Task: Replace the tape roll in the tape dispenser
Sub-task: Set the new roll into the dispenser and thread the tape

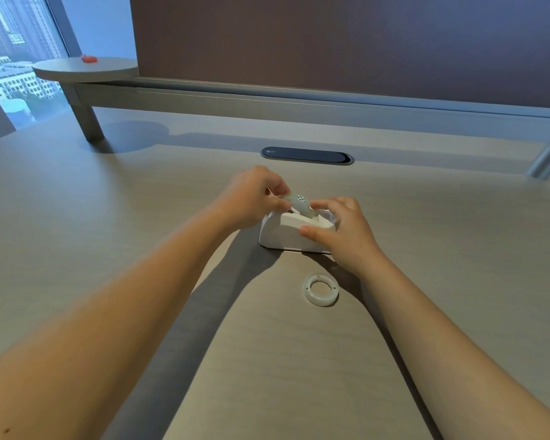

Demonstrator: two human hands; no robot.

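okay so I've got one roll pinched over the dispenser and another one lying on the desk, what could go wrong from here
1. The left hand holds the tape roll only by its fingertips above the dispenser; it could slip or seat crooked.
2. The right hand steadies the dispenser lightly; pushing may slide it.
3. The loose ring lies near the right forearm and could get knocked away.

White dispenser (286, 233), translucent white roll (320, 289), beige woodgrain desk (108, 201)

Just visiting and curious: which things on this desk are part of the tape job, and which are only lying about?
Part of the job:
- white tape dispenser, steadied by the right hand
- tape roll pinched in the left hand
- second tape roll lying flat on the desk

Just lying about:
- red object on the round shelf
- dark cable cover
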